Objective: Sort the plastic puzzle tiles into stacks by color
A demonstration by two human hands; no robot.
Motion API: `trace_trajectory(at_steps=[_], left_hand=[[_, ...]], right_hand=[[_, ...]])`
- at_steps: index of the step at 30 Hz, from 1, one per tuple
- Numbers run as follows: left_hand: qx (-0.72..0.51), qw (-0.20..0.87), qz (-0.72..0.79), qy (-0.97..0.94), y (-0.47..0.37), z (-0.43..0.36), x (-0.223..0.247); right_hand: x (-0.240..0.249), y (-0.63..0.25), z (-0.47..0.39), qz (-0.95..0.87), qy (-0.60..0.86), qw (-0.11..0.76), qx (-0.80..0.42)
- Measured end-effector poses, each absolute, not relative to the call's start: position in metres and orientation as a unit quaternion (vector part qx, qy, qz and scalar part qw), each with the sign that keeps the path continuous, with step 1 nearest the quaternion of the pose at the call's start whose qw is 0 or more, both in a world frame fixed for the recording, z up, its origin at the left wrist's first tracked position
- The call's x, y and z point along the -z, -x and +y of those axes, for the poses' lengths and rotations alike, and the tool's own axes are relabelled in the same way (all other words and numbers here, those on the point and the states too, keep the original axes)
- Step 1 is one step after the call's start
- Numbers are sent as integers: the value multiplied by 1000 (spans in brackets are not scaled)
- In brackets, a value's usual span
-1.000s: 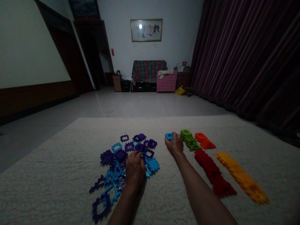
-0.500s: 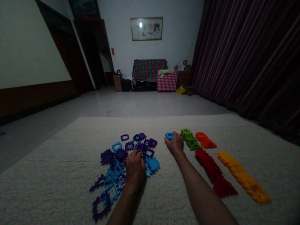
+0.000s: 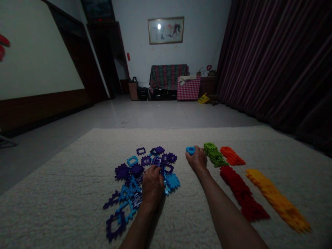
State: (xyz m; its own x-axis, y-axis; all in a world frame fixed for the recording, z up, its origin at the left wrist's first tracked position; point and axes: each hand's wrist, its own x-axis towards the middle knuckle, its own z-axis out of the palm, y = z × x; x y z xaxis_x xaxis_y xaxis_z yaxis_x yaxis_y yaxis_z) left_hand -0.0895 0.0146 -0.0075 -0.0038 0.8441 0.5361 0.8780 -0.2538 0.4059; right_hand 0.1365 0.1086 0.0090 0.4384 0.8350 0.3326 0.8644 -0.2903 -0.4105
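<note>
My left hand (image 3: 153, 185) is over a loose pile of purple and blue toothed plastic building pieces. Its fingers pinch a purple window-shaped piece (image 3: 157, 162), tilted at the fingertips. To its right, my right hand (image 3: 198, 159) is closed around light blue toothed pieces (image 3: 190, 150) resting on the mat, partly covered by the fingers. Close by on the left lie a blue square plate (image 3: 172, 181), a blue frame piece (image 3: 132, 160) and a large purple frame piece (image 3: 115, 226). My left hand and forearm hide part of the pile.
Right of my right hand lie rows of green pieces (image 3: 214, 154), orange pieces (image 3: 232, 155), dark red pieces (image 3: 242, 192) and yellow pieces (image 3: 277, 199). All rest on a cream quilted mat (image 3: 64, 193). Beyond it are a tiled floor and a covered cabinet (image 3: 168, 77).
The purple window piece at my left fingertips has tilted and now catches more light. My right hand stays on the blue pieces. The whole view has shifted slightly.
</note>
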Motion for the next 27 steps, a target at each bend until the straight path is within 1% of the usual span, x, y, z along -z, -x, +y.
trace_trajectory(at_steps=[9,14,17,19,22,24,27], left_hand=[[349,23,-615,707,90,15,6],[357,27,-612,706,90,15,9],[359,25,-610,706,90,15,8],[360,22,-610,705,89,14,7],[359,19,-610,706,89,14,6],[359,17,-610,707,89,14,5],[358,13,-613,704,88,13,4]], right_hand=[[-3,-137,110,-532,796,286,37],[-3,-133,107,-527,770,352,78],[-8,-126,106,-583,695,411,96],[-10,-118,105,-655,618,431,57],[-8,-103,101,-742,518,425,-36],[-3,-94,97,-763,494,411,-72],[4,-89,94,-776,506,367,-83]])
